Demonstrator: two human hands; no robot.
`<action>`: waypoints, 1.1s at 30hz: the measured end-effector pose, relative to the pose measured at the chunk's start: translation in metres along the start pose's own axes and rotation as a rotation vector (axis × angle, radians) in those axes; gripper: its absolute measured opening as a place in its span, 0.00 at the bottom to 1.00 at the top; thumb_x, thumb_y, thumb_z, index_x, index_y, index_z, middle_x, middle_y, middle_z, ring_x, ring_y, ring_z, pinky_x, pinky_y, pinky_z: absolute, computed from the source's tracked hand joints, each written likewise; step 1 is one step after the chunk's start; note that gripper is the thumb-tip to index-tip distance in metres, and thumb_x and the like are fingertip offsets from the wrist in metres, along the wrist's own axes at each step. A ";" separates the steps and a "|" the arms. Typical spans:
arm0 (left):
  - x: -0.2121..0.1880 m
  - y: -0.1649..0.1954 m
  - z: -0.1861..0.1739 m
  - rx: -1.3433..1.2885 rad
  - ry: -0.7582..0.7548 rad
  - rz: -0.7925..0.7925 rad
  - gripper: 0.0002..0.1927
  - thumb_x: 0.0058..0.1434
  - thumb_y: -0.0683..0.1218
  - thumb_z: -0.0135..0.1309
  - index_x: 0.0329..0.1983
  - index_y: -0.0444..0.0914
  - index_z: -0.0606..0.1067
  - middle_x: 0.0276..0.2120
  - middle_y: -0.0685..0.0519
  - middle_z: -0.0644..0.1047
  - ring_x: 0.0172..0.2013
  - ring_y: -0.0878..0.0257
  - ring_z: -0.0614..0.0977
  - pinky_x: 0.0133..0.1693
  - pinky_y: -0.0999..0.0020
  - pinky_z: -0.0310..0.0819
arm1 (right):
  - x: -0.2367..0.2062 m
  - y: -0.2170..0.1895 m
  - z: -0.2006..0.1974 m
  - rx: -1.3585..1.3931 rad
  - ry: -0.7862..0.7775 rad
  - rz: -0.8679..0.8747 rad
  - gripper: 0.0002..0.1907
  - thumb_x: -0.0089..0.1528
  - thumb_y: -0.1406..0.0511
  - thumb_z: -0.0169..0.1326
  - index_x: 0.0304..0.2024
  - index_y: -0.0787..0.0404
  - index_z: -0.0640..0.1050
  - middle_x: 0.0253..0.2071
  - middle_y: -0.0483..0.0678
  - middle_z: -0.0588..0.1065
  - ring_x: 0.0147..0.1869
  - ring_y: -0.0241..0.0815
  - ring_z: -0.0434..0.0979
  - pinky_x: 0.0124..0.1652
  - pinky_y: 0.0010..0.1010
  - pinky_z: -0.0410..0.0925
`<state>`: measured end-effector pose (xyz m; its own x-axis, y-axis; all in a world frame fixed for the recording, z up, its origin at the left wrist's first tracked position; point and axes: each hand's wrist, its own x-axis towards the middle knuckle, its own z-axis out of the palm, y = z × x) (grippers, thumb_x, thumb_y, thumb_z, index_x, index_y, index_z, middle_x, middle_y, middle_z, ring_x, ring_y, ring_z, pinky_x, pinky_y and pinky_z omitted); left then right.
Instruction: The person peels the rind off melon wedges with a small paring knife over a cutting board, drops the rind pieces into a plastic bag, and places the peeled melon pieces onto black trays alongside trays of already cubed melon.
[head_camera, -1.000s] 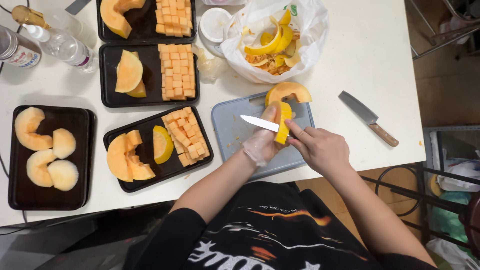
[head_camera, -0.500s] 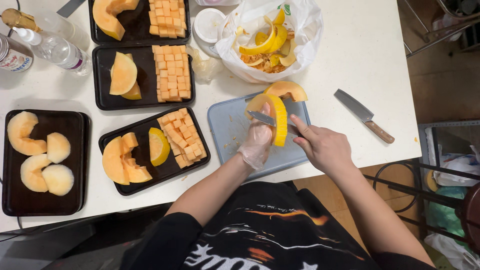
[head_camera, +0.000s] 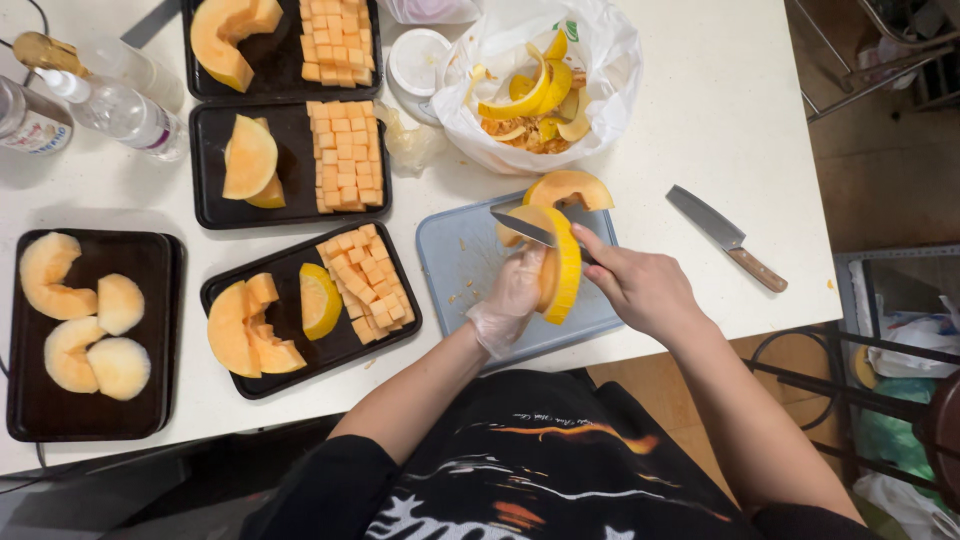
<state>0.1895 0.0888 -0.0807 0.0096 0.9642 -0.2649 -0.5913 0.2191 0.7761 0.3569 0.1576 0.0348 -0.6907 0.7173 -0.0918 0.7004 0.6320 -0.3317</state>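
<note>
- The left hand (head_camera: 512, 298), in a thin clear plastic glove, has its fingers wrapped around a melon wedge (head_camera: 556, 262), holding it just above the near part of a grey-blue plastic cutting board (head_camera: 462, 270).
- The wedge is a curved crescent with smooth yellow rind on the right and pale orange flesh on the left; its long axis runs near to far, tips pointing away and toward the person.
- The bare right hand (head_camera: 640, 288) has its fingers closed on the dark handle of a knife (head_camera: 532, 230), whose flat steel blade lies across the wedge's far end, pointing left.
- Left of the board, a black rectangular tray (head_camera: 300, 335) holds peeled orange chunks, a rind-on slice and a block of small cubes.
- At the bench's left edge, another black tray (head_camera: 85, 420) carries four smooth, pale peeled pieces.
- A second wedge (head_camera: 570, 188) lies at the board's far edge, arched upward.
- Right of the board, well apart, a cleaver (head_camera: 722, 235) with a wooden handle rests on the white bench (head_camera: 730, 110).
- Farther off, a crinkled white plastic bag (head_camera: 600, 60) holds yellow peels and seeds.
- Two more black trays of cubes (head_camera: 345, 155) sit far left, beside clear bottles (head_camera: 110, 105).
</note>
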 end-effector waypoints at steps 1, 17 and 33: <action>0.001 0.000 -0.002 -0.042 -0.015 -0.043 0.27 0.78 0.58 0.34 0.59 0.32 0.72 0.45 0.50 0.77 0.43 0.64 0.77 0.46 0.68 0.72 | 0.001 0.001 0.000 0.019 0.002 -0.005 0.28 0.67 0.55 0.50 0.70 0.43 0.67 0.37 0.46 0.80 0.36 0.52 0.80 0.34 0.41 0.71; 0.052 -0.011 -0.011 -0.205 0.079 -0.059 0.27 0.78 0.60 0.33 0.54 0.33 0.72 0.36 0.50 0.77 0.33 0.64 0.79 0.33 0.68 0.75 | 0.010 -0.013 -0.003 -0.280 0.122 -0.047 0.24 0.64 0.51 0.53 0.64 0.38 0.75 0.26 0.41 0.73 0.28 0.42 0.77 0.25 0.37 0.69; 0.019 0.006 -0.017 0.184 -0.080 0.086 0.27 0.77 0.58 0.33 0.57 0.33 0.72 0.42 0.51 0.79 0.40 0.66 0.80 0.43 0.68 0.76 | 0.014 -0.003 -0.007 -0.104 -0.065 0.030 0.29 0.67 0.52 0.47 0.72 0.40 0.65 0.38 0.46 0.80 0.36 0.52 0.80 0.35 0.43 0.72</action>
<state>0.1726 0.1054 -0.0910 0.0335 0.9877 -0.1525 -0.4359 0.1517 0.8871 0.3461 0.1679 0.0416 -0.6771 0.7179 -0.1619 0.7334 0.6401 -0.2289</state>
